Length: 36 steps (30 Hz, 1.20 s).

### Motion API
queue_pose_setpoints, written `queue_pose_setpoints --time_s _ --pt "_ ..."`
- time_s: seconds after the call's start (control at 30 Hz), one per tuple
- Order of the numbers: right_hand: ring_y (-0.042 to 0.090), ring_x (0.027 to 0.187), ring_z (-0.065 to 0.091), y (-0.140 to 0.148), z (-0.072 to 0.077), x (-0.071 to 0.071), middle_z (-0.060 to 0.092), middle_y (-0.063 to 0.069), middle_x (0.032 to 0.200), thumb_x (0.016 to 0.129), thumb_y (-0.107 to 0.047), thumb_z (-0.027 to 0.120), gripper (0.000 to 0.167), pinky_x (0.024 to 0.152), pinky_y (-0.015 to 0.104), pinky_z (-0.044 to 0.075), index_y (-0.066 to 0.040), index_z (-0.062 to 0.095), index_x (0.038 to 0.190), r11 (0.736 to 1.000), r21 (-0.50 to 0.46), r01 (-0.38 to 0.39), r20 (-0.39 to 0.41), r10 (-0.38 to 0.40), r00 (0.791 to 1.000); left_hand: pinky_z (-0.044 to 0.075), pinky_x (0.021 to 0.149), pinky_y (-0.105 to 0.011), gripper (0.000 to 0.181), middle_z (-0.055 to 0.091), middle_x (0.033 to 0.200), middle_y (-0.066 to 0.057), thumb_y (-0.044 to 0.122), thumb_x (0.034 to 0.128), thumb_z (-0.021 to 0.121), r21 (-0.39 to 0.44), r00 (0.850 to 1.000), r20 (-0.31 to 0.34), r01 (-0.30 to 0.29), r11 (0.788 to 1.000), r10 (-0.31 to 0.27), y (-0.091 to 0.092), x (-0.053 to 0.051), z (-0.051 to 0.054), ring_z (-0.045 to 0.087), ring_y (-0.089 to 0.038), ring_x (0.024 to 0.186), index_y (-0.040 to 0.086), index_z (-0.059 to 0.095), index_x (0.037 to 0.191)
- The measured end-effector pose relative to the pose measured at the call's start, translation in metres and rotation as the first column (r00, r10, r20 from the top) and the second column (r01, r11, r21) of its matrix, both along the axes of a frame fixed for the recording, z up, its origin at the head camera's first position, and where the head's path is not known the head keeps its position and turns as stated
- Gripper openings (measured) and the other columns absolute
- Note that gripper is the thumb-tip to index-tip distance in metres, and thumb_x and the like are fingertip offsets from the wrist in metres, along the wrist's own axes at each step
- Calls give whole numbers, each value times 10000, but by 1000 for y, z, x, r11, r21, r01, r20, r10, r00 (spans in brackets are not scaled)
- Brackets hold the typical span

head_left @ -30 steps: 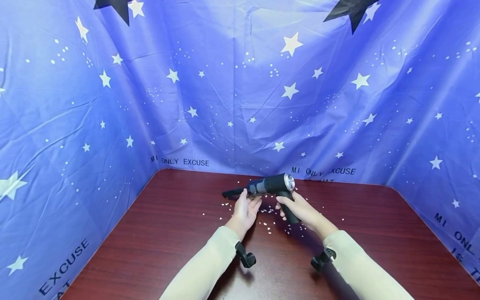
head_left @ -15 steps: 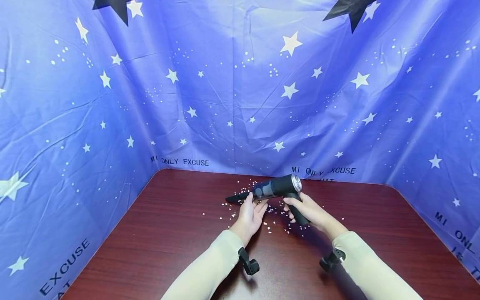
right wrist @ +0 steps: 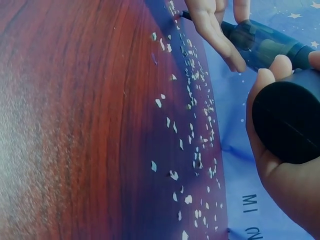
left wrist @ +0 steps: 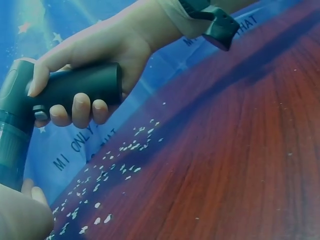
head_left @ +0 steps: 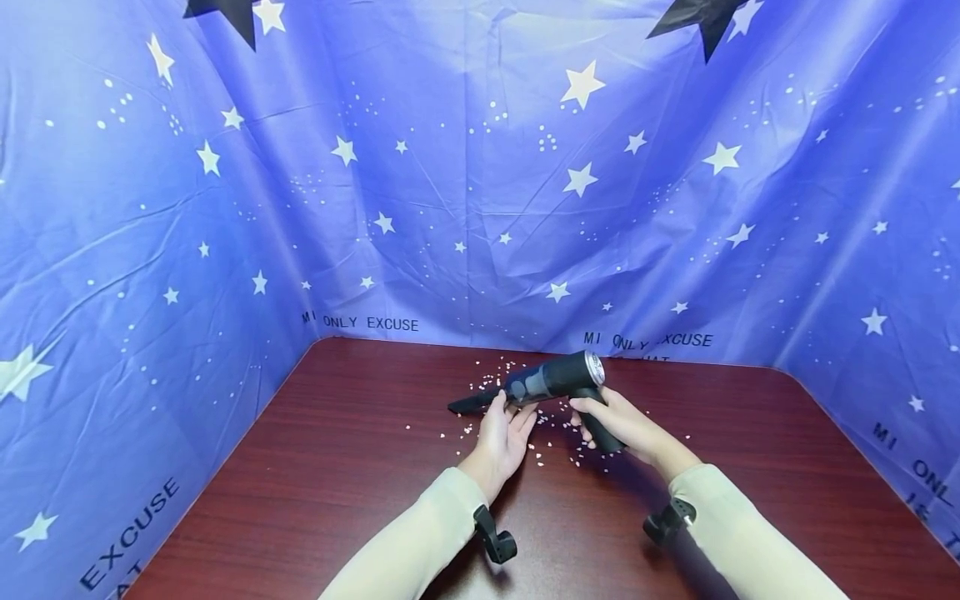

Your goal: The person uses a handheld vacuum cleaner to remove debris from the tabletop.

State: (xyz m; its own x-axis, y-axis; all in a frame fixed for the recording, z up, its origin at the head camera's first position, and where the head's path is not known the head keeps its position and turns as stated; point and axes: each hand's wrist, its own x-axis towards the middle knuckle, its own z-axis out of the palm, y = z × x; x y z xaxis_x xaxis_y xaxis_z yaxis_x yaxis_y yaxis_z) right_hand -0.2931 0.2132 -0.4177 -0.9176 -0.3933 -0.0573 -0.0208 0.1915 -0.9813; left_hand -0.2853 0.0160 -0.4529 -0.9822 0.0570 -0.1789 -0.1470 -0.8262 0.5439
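A black handheld vacuum (head_left: 558,375) with a clear section and a narrow nozzle is held over the table, its nozzle pointing left and slightly down. My right hand (head_left: 626,425) grips its handle, fingers curled round, as the left wrist view also shows at the handle (left wrist: 90,85). Under the clear section, my left hand (head_left: 501,437) supports the vacuum with fingers nearly straight and the thumb at the near side. White paper bits (head_left: 540,457) lie scattered beneath and around the vacuum; in the right wrist view more bits (right wrist: 188,199) spread along the table's edge.
The dark red wooden table (head_left: 322,483) reaches back to a blue curtain (head_left: 420,167) printed with stars and lettering, which also stands at both sides. A black wrist mount (head_left: 495,537) is on the left sleeve, another (head_left: 667,521) on the right.
Both hands and the vacuum have shifted slightly right since the earliest frame, uncovering bits behind the nozzle. Since the middle frame, the nozzle tip has dipped a little to the left.
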Motion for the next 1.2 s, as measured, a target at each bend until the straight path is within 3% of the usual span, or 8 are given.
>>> queue_pose_setpoints --time_s 0.3,0.57,0.93,1.2 --pt "164 617 575 13 1 3 606 169 889 1008 -257 588 426 550 341 570 76 426 1219 1000 6 -20 18 20 1000 274 1198 -440 475 393 1503 -274 243 1105 308 -6 1000 -16 25 1000 -25 6 10 -2 428 -352 1376 -84 313 1450" --pt "188 609 576 22 4 5 596 220 899 1014 -261 583 319 538 340 556 30 495 1110 999 18 -42 -2 42 999 285 1194 -433 488 405 1498 -272 243 1107 309 -7 999 -9 51 999 -51 10 14 -1 447 -333 1365 -84 296 1469" --pt "153 583 558 31 6 6 575 129 831 1020 -258 572 261 518 291 528 -15 488 1065 997 8 -77 36 77 996 272 1200 -426 529 315 1555 -278 250 1106 297 -41 996 -22 80 996 -81 16 22 -3 392 -356 1399 -93 235 1504" --pt "145 554 535 37 6 6 554 71 744 1035 -278 553 308 484 258 486 22 507 983 990 13 -139 34 138 990 292 1191 -458 453 426 1478 -279 280 1044 359 -88 997 12 76 993 -75 19 30 -5 449 -391 1356 -61 374 1341"
